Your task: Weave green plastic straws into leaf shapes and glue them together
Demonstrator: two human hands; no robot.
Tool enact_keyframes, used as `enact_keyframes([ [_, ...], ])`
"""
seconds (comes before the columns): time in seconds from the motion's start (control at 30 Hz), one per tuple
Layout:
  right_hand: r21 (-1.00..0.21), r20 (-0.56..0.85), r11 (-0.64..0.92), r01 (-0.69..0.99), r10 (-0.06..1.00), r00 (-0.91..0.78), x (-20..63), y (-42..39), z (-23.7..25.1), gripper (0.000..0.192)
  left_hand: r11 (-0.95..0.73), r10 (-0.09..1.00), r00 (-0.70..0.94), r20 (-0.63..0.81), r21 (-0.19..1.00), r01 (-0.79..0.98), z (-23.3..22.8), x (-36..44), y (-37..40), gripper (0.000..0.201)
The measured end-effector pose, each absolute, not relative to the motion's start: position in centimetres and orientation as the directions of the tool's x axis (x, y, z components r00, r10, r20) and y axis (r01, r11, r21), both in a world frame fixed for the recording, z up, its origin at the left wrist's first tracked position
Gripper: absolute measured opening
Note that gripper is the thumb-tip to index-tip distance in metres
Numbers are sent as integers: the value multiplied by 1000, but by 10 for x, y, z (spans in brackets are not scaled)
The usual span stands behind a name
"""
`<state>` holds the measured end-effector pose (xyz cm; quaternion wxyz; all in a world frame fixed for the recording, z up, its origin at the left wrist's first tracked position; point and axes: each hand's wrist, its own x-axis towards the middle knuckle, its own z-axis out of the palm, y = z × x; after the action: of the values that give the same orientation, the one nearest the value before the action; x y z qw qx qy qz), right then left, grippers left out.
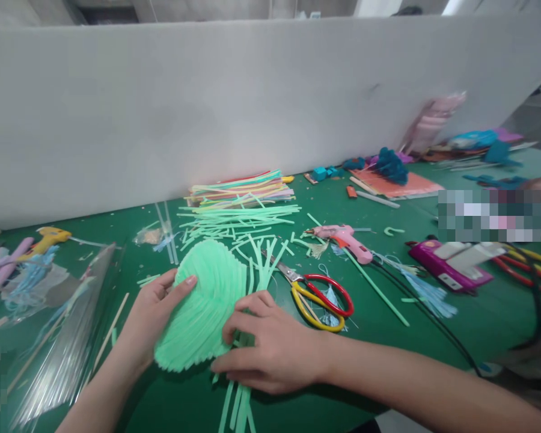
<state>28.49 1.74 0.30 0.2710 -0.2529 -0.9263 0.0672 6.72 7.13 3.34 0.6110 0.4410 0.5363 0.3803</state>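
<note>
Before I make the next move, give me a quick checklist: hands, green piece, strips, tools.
1. Left hand gripping the green piece: ok, thumb on top.
2. Right hand gripping the piece: cannot tell, fingers bent at its right edge.
3. Loose green strips gathered neatly: not ok, scattered beyond the piece.
4. Scissors out of both hands: ok, on the table.
5. Pink glue gun cool: cannot tell.

A craft workshop is suggested by the worktop (148, 403), where coloured fuzzy stems (243, 192) are heaped near the far edge, beyond scissors (301, 278) and a pink glue gun (349, 242).
</note>
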Motion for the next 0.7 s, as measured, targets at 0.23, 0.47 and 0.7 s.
enact_keyframes([
  [0.23, -126, 452, 867, 482, 482, -750, 283, 15, 6, 21, 320, 939, 131, -317, 948, -3, 33, 70, 73, 58],
  [0.47, -262, 445, 865, 428, 502, -742, 286, 16, 9, 22, 333, 935, 115, -334, 942, 31, 35, 71, 72, 61],
  [0.7, -309, 442, 803, 509, 595, -671, 297, 26, 10, 27, 379, 922, 97, -375, 925, -23, 34, 68, 75, 57],
])
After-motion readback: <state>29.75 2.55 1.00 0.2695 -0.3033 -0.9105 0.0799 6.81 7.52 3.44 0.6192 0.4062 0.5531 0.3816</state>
